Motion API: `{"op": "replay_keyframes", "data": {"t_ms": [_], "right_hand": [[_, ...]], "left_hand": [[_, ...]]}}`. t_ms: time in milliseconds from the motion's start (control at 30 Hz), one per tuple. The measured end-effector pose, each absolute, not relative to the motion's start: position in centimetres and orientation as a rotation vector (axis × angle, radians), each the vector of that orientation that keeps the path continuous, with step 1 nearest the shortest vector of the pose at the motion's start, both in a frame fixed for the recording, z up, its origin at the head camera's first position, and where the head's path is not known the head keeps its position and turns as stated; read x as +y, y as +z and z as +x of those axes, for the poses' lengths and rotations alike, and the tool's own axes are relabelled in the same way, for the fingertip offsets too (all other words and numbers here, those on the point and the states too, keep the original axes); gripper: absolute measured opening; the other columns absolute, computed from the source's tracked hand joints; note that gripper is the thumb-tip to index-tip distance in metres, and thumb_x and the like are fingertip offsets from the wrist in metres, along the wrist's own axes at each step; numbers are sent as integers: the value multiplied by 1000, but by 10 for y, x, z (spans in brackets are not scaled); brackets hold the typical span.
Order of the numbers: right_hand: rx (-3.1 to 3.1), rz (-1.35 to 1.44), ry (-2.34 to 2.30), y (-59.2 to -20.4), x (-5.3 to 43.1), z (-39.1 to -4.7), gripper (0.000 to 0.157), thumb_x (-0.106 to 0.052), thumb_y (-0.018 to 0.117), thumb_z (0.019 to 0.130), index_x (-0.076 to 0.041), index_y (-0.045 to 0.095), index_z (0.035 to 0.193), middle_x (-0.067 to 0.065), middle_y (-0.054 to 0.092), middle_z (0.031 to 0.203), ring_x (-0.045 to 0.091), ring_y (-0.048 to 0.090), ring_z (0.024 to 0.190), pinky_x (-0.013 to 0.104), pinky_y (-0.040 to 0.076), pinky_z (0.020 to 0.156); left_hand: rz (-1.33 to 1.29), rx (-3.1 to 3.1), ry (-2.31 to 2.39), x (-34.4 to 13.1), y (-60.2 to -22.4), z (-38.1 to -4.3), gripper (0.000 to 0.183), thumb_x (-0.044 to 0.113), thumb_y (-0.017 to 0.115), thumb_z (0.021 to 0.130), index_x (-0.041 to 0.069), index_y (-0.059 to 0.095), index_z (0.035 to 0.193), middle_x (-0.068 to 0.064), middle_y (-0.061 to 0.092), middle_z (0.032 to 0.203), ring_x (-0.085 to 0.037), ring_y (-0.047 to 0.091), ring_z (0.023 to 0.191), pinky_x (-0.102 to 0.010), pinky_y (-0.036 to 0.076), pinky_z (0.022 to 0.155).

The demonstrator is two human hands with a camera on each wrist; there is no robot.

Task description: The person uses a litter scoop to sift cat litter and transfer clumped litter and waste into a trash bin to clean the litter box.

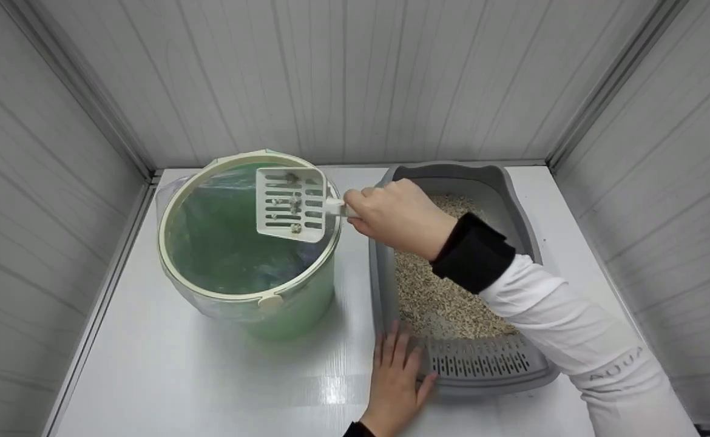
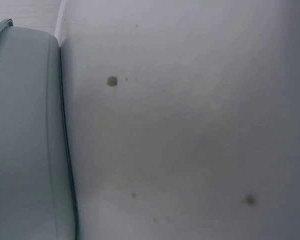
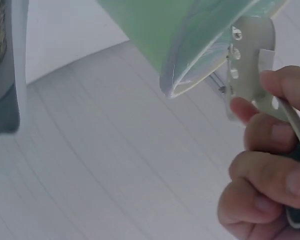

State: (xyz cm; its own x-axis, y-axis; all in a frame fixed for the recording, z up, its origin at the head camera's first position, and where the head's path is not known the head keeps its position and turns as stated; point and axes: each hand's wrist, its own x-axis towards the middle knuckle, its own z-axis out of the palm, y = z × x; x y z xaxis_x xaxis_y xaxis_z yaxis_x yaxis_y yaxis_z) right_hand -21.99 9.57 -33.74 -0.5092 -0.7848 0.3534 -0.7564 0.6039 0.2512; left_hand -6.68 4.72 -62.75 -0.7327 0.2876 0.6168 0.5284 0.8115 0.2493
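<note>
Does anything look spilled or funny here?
Yes: small brownish bits lie on the white table beside the grey litter tray. They may be spilled, since similar-looking litter sits inside the tray.

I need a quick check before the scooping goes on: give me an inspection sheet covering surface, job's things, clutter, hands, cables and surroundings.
Surface: white tabletop, glare near the front.
Job's things: scoop bearing a few clumps, over the green bucket with its clear liner; grey tray holding granular litter.
Clutter: small dark specks on the tabletop in the left wrist view; what they are, cannot tell.
Hands: right hand grips the scoop's handle; left hand rests at the tray's near-left corner.
Cables: nothing seen.
Surroundings: pale panelled walls at back and both sides.
</note>
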Motion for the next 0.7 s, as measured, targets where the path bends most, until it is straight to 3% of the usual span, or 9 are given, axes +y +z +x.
{"op": "replay_keyframes", "data": {"t_ms": [200,433,567,700], "right_hand": [[-2111,1268,-263,-346,93,-219,9,-15,56,93,-6,57,91,-1,44,56,9,26,43,27,31,41],[-2051,1278,-294,-349,102,-217,10,-7,51,95,-6,58,101,0,47,61,13,42,45,27,38,48],[-2097,1258,-180,-351,108,-218,13,-9,53,94,-7,59,105,0,53,64,11,43,44,26,32,45],[-2219,1203,42,-355,119,-221,21,-18,61,90,-7,61,108,2,67,76,11,45,43,25,33,40]], "left_hand": [[-611,-2397,-562,51,-627,-66,44,50,40,96,14,56,116,-15,43,140,-35,31,136,-48,20,110],[-618,-2376,-570,52,-627,-66,40,49,43,95,15,56,113,-15,44,139,-36,33,135,-47,20,108],[-616,-2389,-595,52,-628,-65,41,50,41,95,15,56,113,-13,41,142,-35,30,137,-50,24,107],[-613,-2397,-600,52,-628,-66,42,50,40,96,16,56,113,-14,43,140,-34,28,139,-51,24,107]]}}
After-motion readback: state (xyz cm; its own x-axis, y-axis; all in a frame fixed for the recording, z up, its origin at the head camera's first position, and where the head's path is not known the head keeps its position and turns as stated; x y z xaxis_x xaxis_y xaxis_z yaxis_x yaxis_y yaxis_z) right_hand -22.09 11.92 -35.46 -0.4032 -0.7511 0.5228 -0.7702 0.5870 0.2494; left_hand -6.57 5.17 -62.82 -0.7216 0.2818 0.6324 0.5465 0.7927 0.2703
